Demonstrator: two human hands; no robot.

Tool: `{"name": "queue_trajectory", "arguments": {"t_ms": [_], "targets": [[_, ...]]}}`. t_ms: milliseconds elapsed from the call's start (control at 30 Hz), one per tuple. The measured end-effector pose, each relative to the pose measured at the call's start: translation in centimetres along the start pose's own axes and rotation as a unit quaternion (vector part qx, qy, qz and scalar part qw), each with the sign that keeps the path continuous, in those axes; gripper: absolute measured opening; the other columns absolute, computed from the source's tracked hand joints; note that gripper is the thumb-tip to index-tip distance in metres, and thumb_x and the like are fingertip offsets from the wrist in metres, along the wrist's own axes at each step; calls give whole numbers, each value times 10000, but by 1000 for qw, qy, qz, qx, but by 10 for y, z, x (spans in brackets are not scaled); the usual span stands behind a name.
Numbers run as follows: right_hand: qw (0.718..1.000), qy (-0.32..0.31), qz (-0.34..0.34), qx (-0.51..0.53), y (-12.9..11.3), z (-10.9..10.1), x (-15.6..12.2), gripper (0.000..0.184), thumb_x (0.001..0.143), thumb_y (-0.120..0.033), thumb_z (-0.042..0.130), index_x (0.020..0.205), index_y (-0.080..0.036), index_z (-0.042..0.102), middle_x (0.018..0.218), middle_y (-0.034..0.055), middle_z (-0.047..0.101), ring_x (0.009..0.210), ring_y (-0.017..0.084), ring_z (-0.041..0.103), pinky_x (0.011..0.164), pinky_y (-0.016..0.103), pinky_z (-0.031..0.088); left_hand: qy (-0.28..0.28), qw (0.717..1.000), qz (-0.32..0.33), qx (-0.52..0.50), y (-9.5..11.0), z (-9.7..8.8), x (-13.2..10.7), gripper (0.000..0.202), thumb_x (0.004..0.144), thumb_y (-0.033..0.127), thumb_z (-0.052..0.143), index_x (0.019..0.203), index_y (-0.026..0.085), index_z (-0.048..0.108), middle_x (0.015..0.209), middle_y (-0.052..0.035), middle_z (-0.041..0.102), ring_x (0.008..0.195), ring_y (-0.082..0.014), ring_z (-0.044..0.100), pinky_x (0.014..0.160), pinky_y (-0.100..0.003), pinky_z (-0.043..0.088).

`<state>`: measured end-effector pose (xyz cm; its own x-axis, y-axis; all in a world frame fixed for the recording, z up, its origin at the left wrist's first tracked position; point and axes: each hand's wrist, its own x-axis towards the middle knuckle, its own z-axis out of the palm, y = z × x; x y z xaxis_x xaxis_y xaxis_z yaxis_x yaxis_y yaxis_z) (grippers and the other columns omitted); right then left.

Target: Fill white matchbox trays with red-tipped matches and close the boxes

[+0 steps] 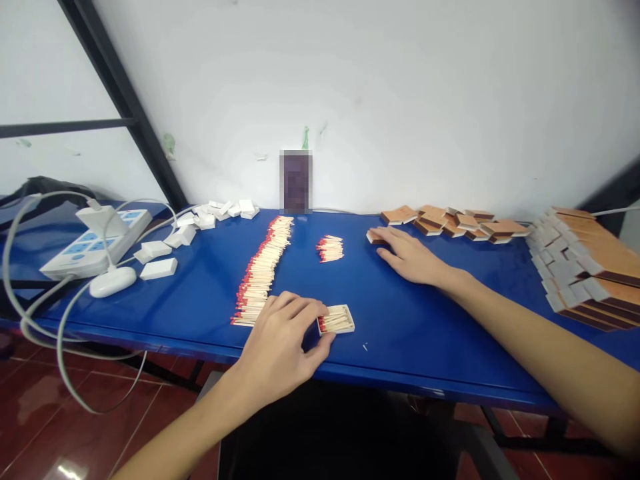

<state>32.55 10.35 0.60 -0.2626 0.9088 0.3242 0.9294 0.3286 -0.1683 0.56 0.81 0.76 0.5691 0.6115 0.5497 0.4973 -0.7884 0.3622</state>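
At six o'clock our left hand [283, 333] pinches the matchbox tray [353, 321] of matches [336, 321]; we want it level, pressed lightly. At three, our right hand [407, 252] covers a matchbox sleeve [374, 239]; we cannot tell if it grips. Our blue bench [400, 333] meets a white wall [400, 100] at twelve.

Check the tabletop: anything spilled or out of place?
Tiny pale bits lie loose on the blue table, right of the open matchbox tray and nearer the camera. They look odd, lying apart from the long match row and the small match pile. What they are, I can't tell.
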Motion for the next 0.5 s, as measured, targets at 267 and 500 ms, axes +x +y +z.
{"name": "queue_trajectory", "arguments": {"t_ms": [267, 500], "targets": [[976, -176, -45, 120, -57, -48, -24, 439, 818, -399, 651, 1205, -219, 552, 1005, 62, 638, 861, 221, 601, 754, 345, 496, 9, 999, -20, 27, 0, 1, -2, 139, 910, 204, 643, 1046, 196, 616, 974, -32, 681, 874, -247, 590, 792, -410, 444], [929, -246, -99, 259, -98, -49, -36, 537, 733, -351, 773, 1214, -229, 568, 1001, 21, 619, 864, 175, 566, 762, 311, 480, -17, 1000, -10, 12, 1, -2, -2, 133, 939, 234, 621, 1066, 198, 603, 987, -47, 682, 855, -247, 580, 788, -410, 438]]}}
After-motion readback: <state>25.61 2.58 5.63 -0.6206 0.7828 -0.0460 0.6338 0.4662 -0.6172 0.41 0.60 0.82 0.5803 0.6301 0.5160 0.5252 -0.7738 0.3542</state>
